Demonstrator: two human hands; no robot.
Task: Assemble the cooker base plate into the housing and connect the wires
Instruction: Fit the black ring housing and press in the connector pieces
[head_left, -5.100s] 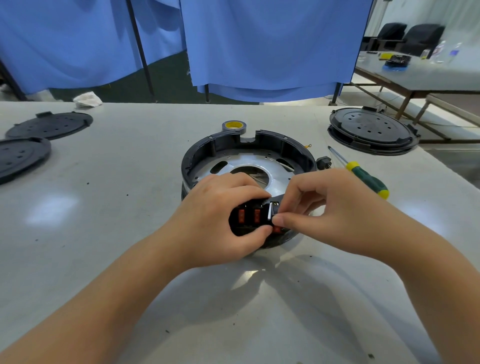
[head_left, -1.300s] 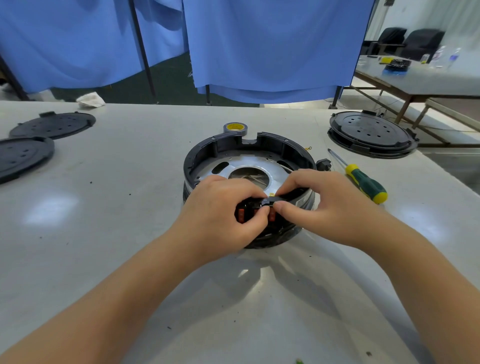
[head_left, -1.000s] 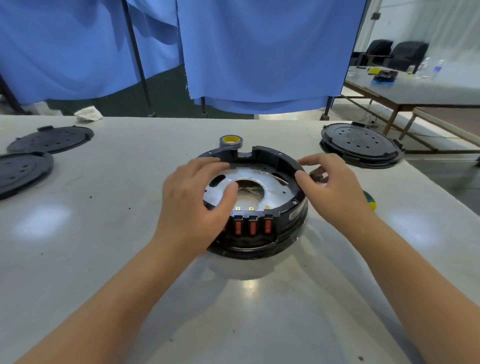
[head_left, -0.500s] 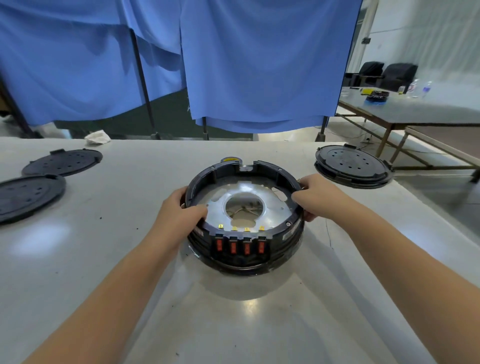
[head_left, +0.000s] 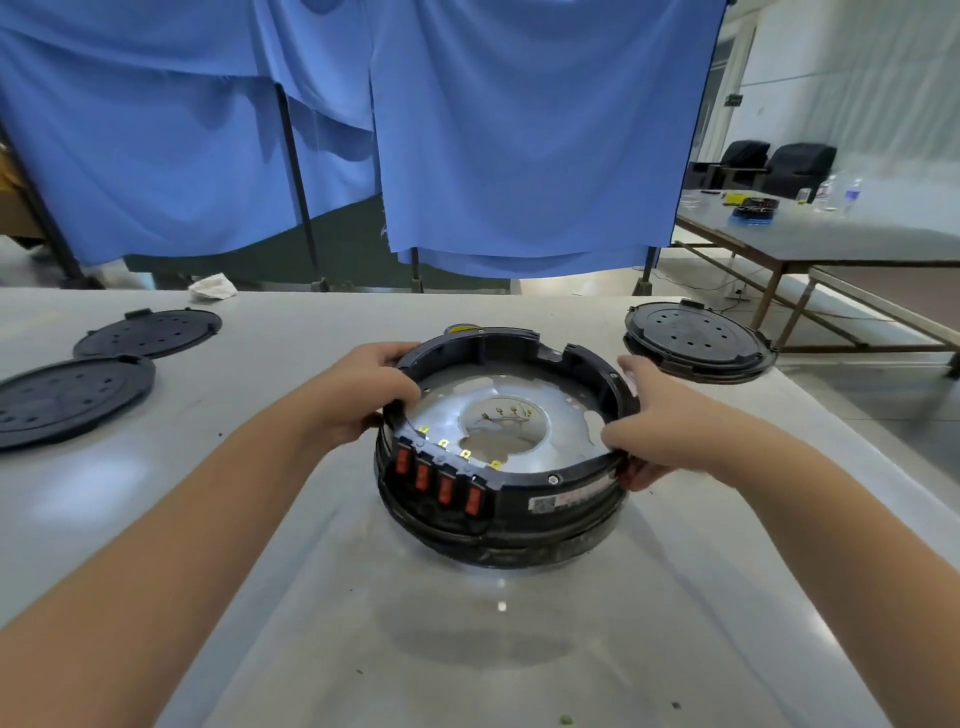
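Blue curtains hang behind a pale grey desk (head_left: 260, 545) with the work at its middle. At the centre sits the black round housing (head_left: 519, 499), and the silver base plate (head_left: 561, 410) already lies inside its ring, apparently seated flat. The left hand (head_left: 363, 395) grips the rim at about nine o'clock, fingers curled over the edge; the right hand (head_left: 654, 421) grips it at about three o'clock, thumb on the top edge and fingers wrapped round the outer wall. Four red switches (head_left: 436, 480) face the viewer at about seven o'clock of the housing, with small brass terminals (head_left: 457, 451) just above them on the plate.

Through the plate's central hole, loose wire ends (head_left: 506, 413) show, seemingly joined to nothing. So the plate looks fitted, while the wiring appears to be what remains; whether any screws hold the plate cannot be told. Spare black covers (head_left: 696, 338) lie at about two o'clock and ten o'clock.
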